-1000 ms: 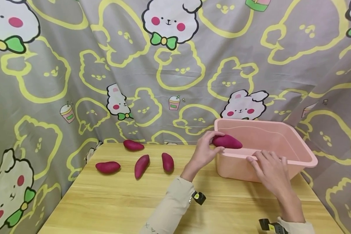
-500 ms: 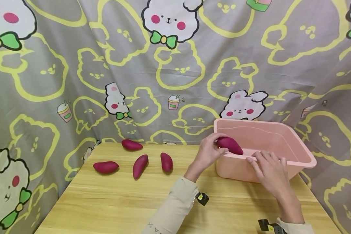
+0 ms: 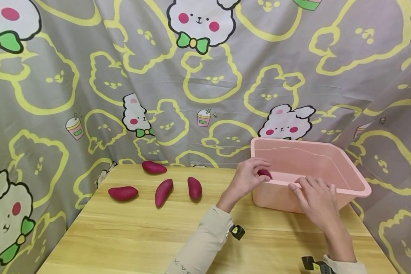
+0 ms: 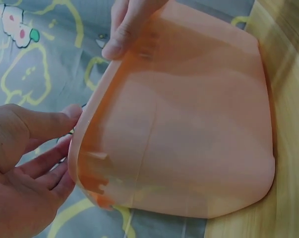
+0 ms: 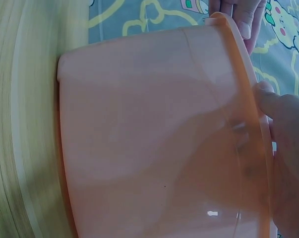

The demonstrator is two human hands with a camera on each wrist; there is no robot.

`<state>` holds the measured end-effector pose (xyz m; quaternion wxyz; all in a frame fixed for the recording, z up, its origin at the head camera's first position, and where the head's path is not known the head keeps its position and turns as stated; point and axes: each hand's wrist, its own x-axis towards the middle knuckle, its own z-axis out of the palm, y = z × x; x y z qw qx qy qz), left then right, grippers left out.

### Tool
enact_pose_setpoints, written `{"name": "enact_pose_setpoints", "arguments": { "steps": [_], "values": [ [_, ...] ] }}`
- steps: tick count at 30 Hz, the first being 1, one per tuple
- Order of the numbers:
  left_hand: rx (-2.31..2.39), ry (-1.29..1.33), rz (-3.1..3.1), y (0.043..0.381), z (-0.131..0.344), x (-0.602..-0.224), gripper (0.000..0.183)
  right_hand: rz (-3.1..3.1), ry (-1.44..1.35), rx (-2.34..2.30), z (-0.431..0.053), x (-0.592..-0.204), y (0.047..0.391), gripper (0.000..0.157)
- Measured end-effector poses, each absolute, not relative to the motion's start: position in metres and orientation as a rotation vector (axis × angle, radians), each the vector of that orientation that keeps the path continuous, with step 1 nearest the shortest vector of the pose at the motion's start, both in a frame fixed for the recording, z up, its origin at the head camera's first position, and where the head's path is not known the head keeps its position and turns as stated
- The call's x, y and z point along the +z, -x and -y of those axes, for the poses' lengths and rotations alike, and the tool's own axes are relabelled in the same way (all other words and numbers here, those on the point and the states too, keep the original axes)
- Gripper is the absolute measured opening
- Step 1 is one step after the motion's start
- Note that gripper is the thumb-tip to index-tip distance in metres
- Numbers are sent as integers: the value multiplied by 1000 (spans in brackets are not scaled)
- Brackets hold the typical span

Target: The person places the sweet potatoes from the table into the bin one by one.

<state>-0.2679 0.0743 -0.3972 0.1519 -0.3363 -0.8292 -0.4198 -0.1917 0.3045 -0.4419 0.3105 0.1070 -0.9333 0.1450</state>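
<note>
Showing at 3 o'clock from the left hand point(image 3: 244, 178): one sweet potato point(image 3: 265, 174) inside the pink tub point(image 3: 277, 197)

With 12 pointing away from the person in the head view, we see a patterned grey curtain point(image 3: 212, 85) along the far side and the wood tabletop point(image 3: 137, 236) running back toward 6. The pink tub stands at 2 o'clock from the table's middle, its mouth up. Its near wall stands in our way: along with the left hand, it hides most of the sweet potato (so we cannot tell its long axis, or whether it touches the tub's floor).

The right hand point(image 3: 317, 201) grips the near rim, fingers hooked over into the tub, and the sweet potato lies at about 10 o'clock from it. The left hand is the nearer one, just beside the piece at the tub's near-left corner. Its thumb and fingers are parted and loosely bent, and in the left wrist view we make out nothing held between them.

Four loose pieces lie around 9 o'clock from the left hand: the nearest sweet potato point(image 3: 195, 188), aligned about 11 to 5; the middle sweet potato point(image 3: 164, 193), 1 to 7; the far sweet potato point(image 3: 154, 167) and the leftmost sweet potato point(image 3: 123, 193), both roughly 9 to 3.
</note>
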Motion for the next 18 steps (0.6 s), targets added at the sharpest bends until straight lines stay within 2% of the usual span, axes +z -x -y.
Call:
{"name": "enact_pose_setpoints", "arguments": {
  "steps": [5, 10, 18],
  "values": [
    [-1160, 1025, 2350, 270, -72, -400, 26, 2460, -279, 382, -304, -443, 192, 22],
    [-1324, 1041, 2265, 269, -64, -409, 19, 2457, -279, 385, -305, -443, 191, 22],
    [-1489, 1056, 2175, 266, -40, -420, 23, 2453, -283, 383, -306, -443, 193, 22]
  ]
}}
